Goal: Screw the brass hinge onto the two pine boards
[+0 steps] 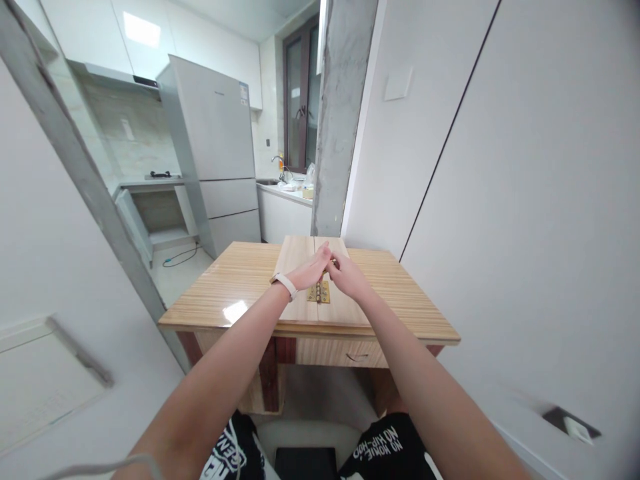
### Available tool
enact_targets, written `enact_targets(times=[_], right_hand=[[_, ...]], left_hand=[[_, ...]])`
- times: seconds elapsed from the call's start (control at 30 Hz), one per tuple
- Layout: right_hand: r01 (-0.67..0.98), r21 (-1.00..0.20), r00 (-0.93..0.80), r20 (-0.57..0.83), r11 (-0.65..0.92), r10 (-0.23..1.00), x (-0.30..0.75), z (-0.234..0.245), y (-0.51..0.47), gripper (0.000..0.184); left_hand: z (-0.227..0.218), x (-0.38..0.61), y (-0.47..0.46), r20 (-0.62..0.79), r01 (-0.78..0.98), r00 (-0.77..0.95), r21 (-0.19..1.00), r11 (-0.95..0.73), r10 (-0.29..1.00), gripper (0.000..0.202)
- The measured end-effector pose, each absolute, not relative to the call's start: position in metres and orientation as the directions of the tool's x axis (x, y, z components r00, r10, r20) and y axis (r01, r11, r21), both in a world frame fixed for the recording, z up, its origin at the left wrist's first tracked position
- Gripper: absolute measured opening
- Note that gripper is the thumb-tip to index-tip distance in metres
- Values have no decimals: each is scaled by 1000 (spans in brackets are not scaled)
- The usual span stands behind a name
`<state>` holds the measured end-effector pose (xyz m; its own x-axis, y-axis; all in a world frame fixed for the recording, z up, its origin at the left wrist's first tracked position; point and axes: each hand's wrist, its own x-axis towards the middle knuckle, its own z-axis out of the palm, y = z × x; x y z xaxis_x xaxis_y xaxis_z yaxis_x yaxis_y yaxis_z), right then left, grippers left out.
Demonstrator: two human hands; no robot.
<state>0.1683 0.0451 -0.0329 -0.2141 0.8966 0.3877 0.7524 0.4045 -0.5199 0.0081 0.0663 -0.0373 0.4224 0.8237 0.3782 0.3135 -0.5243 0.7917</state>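
Two pale wooden boards (295, 257) lie side by side on the desk, with a narrow seam between them. A brass butterfly hinge (319, 292) rests across the seam near the front, just below my hands. My left hand (310, 268) is stretched out over the boards with its fingers straight and together, a pale band on its wrist. Against its fingertips, my right hand (345, 272) has its thumb and fingers closed in a pinch. A small bit of brass-coloured metal shows at the right fingertips, mostly hidden, so what it is cannot be told.
The wood-grain desk (210, 293) has a drawer with a curved handle (357, 358) at the front. White panels (490, 200) stand close on the right. Beyond the desk are a grey fridge (220, 133), a sink counter (285, 207) and a concrete pillar (343, 120).
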Motion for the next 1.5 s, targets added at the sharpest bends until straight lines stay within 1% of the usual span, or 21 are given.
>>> enact_targets(times=[0.03,0.1,0.17,0.2,0.23,0.27,0.33,0.4,0.47,0.57,0.77,1.0,1.07,1.17,1.27,1.37,1.5], right_hand=[[722,-542,-257,369,431,893,166,-27,41,53],[684,-565,-315,341,461,886,164,-18,34,50],[720,-508,-323,357,473,876,167,-9,30,43],[758,-458,-303,384,465,872,170,-5,29,39],[799,-405,-280,404,445,871,174,0,30,35],[836,-351,-261,420,421,869,178,4,31,32],[892,-254,-242,426,373,872,187,11,34,30],[926,-179,-238,403,331,883,194,16,37,30],[945,-119,-242,368,304,898,196,17,39,31],[957,-58,-253,312,285,916,194,13,39,33],[957,-49,-264,252,285,931,187,-1,41,35],[963,-2,-261,224,268,939,185,0,44,40],[966,39,-257,210,255,943,180,3,45,44],[969,101,-244,230,226,942,168,8,48,56],[974,114,-215,220,194,951,152,13,50,62],[979,104,-194,183,177,964,140,19,51,60],[983,100,-170,137,157,976,132,24,52,51]], left_hand=[[-35,11,62,329,246,451,847,-470,830,84],[-33,13,57,281,131,472,915,-381,836,87],[-35,10,55,283,78,428,935,-346,859,87],[-39,6,56,286,89,389,934,-345,875,85],[-45,0,57,292,138,334,925,-353,896,81],[-53,-6,59,315,227,267,898,-377,911,76],[-74,-19,61,342,481,214,778,-403,915,65],[-97,-30,61,336,650,256,634,-418,906,60],[-117,-36,57,316,721,301,542,-432,900,59],[-135,-37,51,311,756,319,486,-439,895,62],[-138,-30,47,275,810,327,411,-418,904,68],[-140,-29,44,307,822,333,368,-434,891,72],[-142,-29,44,310,826,329,364,-431,892,72],[-144,-29,44,304,828,326,365,-426,895,73],[-144,-28,44,305,829,326,363,-426,895,74],[-144,-28,43,306,829,325,364,-425,895,74],[-145,-28,42,302,834,312,367,-412,901,73]])
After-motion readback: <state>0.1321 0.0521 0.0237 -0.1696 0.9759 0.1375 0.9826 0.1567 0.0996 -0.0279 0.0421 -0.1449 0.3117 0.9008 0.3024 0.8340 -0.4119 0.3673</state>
